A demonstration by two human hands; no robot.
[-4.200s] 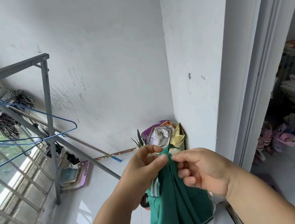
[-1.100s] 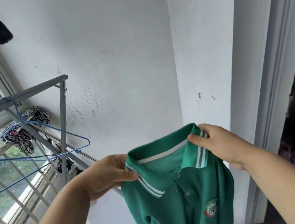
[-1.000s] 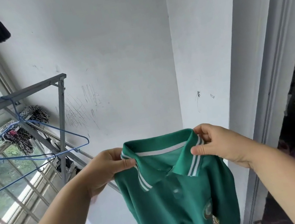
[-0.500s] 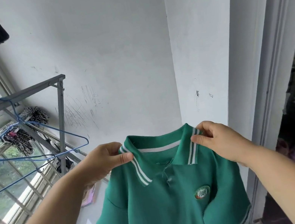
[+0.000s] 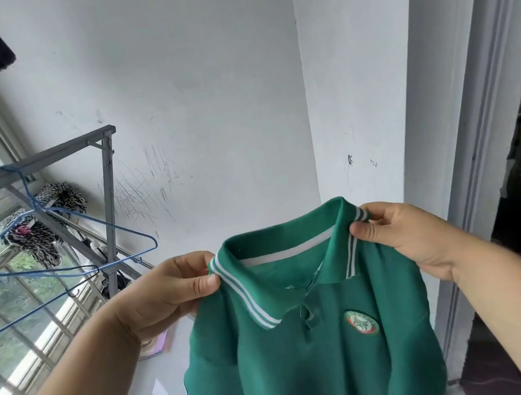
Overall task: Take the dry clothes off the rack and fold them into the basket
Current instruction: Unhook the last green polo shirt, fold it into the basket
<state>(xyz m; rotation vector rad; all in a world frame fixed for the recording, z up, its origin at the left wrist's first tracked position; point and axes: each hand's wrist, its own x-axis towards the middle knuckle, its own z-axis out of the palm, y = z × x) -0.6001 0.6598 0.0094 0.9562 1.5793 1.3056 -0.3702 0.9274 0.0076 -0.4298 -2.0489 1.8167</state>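
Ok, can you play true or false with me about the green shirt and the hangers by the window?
1. The left hand and the right hand both pinch the green shirt by its collar. True.
2. A blue hanger hangs bare on the rack. True.
3. The shirt is folded up small. False: it hangs open from the collar.
4. The collar stripes are red. False: they are white.
5. A round badge sits on the shirt's chest. True.
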